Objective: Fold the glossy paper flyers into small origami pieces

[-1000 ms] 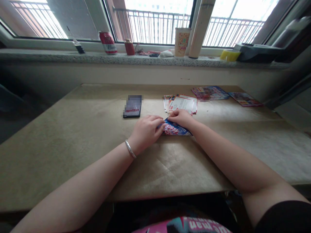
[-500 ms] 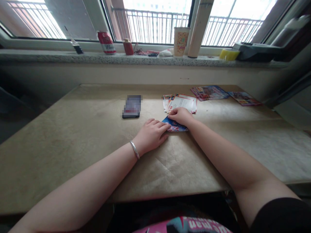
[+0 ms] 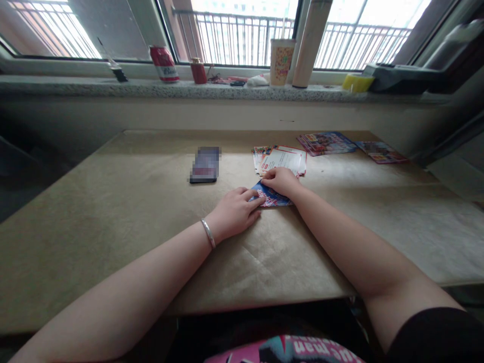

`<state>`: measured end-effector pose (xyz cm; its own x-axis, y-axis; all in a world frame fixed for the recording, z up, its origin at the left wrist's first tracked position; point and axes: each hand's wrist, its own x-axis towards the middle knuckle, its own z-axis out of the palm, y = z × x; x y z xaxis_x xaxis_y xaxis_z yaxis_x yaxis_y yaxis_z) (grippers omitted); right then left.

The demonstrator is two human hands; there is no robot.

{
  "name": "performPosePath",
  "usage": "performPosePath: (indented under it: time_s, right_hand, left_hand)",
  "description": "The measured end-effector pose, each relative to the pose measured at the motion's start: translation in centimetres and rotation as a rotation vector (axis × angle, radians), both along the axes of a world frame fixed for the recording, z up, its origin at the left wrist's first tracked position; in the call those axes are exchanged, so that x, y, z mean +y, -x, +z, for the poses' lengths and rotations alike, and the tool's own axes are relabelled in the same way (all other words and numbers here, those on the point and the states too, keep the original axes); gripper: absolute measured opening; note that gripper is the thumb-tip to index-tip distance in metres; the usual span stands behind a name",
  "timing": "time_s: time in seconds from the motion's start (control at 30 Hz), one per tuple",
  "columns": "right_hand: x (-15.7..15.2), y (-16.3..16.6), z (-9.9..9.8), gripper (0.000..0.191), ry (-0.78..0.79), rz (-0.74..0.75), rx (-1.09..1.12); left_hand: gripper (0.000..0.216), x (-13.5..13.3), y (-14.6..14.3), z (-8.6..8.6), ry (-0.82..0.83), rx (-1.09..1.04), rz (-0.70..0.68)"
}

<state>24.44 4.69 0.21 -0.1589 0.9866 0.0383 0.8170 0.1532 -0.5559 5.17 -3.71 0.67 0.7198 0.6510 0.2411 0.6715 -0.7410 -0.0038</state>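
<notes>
A blue card [image 3: 278,200] with a red and white printed pattern lies on the table between my hands. My left hand [image 3: 239,212], a silver bangle on its wrist, rests on the card's left end with fingers stretched out and apart. Fingers and thumb of my right hand [image 3: 283,182] are pinched together at the card's upper edge, hiding part of it. Just beyond the right hand is a loose pile of white-faced cards [image 3: 285,159] with red borders, some colourful ones showing at its left.
A phone-like dark object [image 3: 205,165], blurred out, lies to the left on the table [image 3: 113,217]. Stacks of colourful cards [image 3: 327,143] and more cards [image 3: 381,152] lie at the back right. A can [image 3: 164,64], a cup [image 3: 282,63] and yellow tape [image 3: 357,83] stand on the sill.
My left hand has shifted very slightly, and a bit more of the blue card's printed face shows. My right hand keeps its place.
</notes>
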Motion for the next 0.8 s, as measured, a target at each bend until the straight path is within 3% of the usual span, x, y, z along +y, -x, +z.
performPosePath:
  time_s: [0.8]
  right_hand:
    - [-0.2, 0.1, -0.3, 0.013, -0.041, 0.024, -0.019]
  left_hand:
    - [0.043, 0.0, 1.2, 1.2, 0.032, 0.084, -0.175]
